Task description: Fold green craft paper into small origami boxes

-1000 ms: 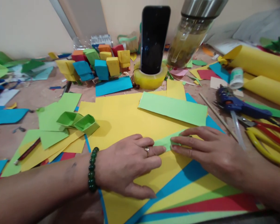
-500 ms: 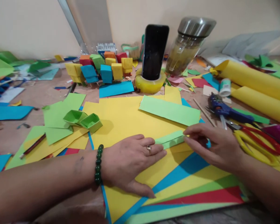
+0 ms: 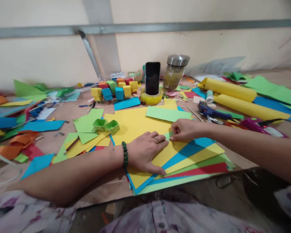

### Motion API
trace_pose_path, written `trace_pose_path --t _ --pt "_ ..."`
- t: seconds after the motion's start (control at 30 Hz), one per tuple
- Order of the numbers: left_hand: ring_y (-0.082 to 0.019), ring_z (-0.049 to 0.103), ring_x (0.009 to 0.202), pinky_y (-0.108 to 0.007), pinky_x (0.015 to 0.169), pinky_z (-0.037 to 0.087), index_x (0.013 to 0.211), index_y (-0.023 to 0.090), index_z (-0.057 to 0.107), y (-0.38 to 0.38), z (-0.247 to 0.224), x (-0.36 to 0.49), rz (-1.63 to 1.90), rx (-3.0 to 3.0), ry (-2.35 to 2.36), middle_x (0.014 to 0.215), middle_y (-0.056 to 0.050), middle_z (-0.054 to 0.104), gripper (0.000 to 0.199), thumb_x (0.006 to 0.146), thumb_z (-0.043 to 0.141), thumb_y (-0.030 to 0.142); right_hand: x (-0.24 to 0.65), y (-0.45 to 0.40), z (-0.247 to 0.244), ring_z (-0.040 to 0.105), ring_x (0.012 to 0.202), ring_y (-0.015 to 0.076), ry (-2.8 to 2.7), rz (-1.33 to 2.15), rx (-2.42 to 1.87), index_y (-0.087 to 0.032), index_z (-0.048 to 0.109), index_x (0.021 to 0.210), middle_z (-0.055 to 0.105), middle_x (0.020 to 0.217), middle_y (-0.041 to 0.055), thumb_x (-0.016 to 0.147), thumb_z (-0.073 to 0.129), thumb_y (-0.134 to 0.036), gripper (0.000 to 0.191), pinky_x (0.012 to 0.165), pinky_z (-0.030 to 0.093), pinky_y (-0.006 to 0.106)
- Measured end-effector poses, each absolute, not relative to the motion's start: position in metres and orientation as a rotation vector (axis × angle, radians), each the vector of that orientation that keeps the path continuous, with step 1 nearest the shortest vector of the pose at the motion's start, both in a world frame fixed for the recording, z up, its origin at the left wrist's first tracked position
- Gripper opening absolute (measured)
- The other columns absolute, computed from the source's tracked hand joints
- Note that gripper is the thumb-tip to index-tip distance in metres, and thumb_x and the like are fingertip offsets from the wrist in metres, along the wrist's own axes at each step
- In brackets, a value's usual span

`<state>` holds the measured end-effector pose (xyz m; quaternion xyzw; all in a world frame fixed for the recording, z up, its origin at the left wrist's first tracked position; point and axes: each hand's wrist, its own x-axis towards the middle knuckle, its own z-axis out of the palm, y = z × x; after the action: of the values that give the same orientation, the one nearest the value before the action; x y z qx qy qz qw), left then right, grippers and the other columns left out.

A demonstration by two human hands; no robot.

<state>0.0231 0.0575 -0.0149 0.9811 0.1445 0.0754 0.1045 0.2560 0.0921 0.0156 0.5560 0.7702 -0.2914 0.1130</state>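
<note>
My left hand (image 3: 146,151) lies flat with its fingers stretched over the left end of a light green paper strip (image 3: 169,136), most of which is hidden. My right hand (image 3: 183,129) is curled at the strip's other end, thumb and fingers closed on it. Both hands rest above a fanned stack of coloured sheets, a yellow sheet (image 3: 133,121) on top. Behind my right hand lies a wider light green paper rectangle (image 3: 168,114). Two small open green paper boxes (image 3: 112,127) sit side by side to the left.
Folded paper blocks (image 3: 119,93) stand at the back beside a phone (image 3: 152,77) propped in a yellow tape roll (image 3: 151,98). A lidded glass jar (image 3: 174,74) is near them. At right are a blue glue gun (image 3: 210,111) and yellow rolled paper (image 3: 230,90). A pencil (image 3: 72,144) lies left.
The view has tilted up and pulled back, showing more wall and my shirt. My right hand has moved left along the strip, closer to my left hand, and its fingers have curled in.
</note>
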Motion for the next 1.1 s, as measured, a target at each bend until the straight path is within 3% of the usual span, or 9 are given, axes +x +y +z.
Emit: trace_pose_path --t 0.17,0.37,0.73,0.8,0.87,0.97,1.03,1.1 --pt "-0.032 0.050 0.109 -0.045 0.094 0.036 0.134 0.010 0.045 0.051 -0.014 0.015 0.172 2.971 0.447 0.128 -0.019 0.053 0.089 0.075 0.043 0.077 0.259 0.084 0.015 0.050 0.045 0.0128 2.260 -1.051 1.684 -0.017 0.059 0.066 0.056 0.045 -0.0002 0.070 0.061 -0.056 0.039 0.046 0.036 0.025" --pt "-0.035 0.042 0.126 -0.054 0.108 0.024 0.140 0.011 0.040 0.030 -0.013 -0.018 0.170 2.932 0.562 0.140 -0.020 0.046 0.092 0.076 0.042 0.077 0.275 0.088 0.015 0.050 0.044 0.0124 2.179 -1.159 1.742 -0.017 0.058 0.061 0.053 0.045 -0.0003 0.064 0.067 -0.059 0.043 0.047 0.040 0.026" --pt "-0.033 0.041 0.127 -0.054 0.107 0.027 0.141 0.013 0.040 -0.017 -0.015 -0.072 0.190 2.841 0.937 0.140 -0.020 0.047 0.077 0.082 0.049 0.063 0.296 0.090 0.005 0.053 0.046 0.0136 2.190 -1.068 1.843 -0.018 0.054 0.059 0.055 0.052 0.0022 0.062 0.064 -0.067 0.050 0.047 0.044 0.027" --pt "-0.031 0.045 0.122 -0.052 0.104 0.029 0.134 0.015 0.049 -0.019 -0.007 -0.070 0.226 2.846 0.982 0.132 -0.017 0.053 0.065 0.085 0.048 0.058 0.292 0.091 0.009 0.051 0.045 0.0132 2.221 -0.950 1.812 -0.018 0.054 0.058 0.055 0.051 0.0024 0.065 0.064 -0.061 0.045 0.047 0.041 0.027" --pt "-0.028 0.049 0.115 -0.050 0.103 0.028 0.110 0.019 0.066 -0.021 0.006 -0.066 0.292 2.851 1.056 0.119 -0.011 0.062 0.045 0.089 0.045 0.052 0.283 0.089 0.017 0.051 0.050 0.0148 2.303 -0.718 1.794 -0.018 0.056 0.058 0.057 0.054 0.0041 0.066 0.068 -0.049 0.035 0.049 0.038 0.028" --pt "-0.022 0.055 0.097 -0.046 0.099 0.029 0.072 0.017 0.068 -0.020 0.026 -0.054 0.435 2.815 1.135 0.096 -0.007 0.068 0.049 0.093 0.038 0.049 0.259 0.080 0.033 0.056 0.064 0.0188 2.523 -0.272 1.736 -0.019 0.062 0.066 0.065 0.069 0.0064 0.070 0.065 -0.040 0.022 0.053 0.034 0.028" --pt "-0.018 0.056 0.085 -0.041 0.090 0.035 0.074 0.016 0.069 -0.014 0.031 -0.041 0.493 2.762 1.203 0.088 -0.007 0.069 0.052 0.096 0.033 0.047 0.241 0.074 0.041 0.057 0.068 0.0181 2.717 -0.256 1.579 -0.020 0.064 0.073 0.067 0.075 0.0051 0.077 0.058 -0.042 0.023 0.056 0.035 0.027" --pt "-0.020 0.057 0.085 -0.038 0.082 0.038 0.082 0.014 0.070 -0.002 0.028 -0.025 0.553 2.699 1.388 0.090 -0.009 0.069 0.052 0.095 0.035 0.050 0.222 0.072 0.045 0.058 0.069 0.0176 2.779 -0.350 1.437 -0.021 0.066 0.077 0.068 0.077 0.0042 0.079 0.057 -0.043 0.024 0.057 0.035 0.027"
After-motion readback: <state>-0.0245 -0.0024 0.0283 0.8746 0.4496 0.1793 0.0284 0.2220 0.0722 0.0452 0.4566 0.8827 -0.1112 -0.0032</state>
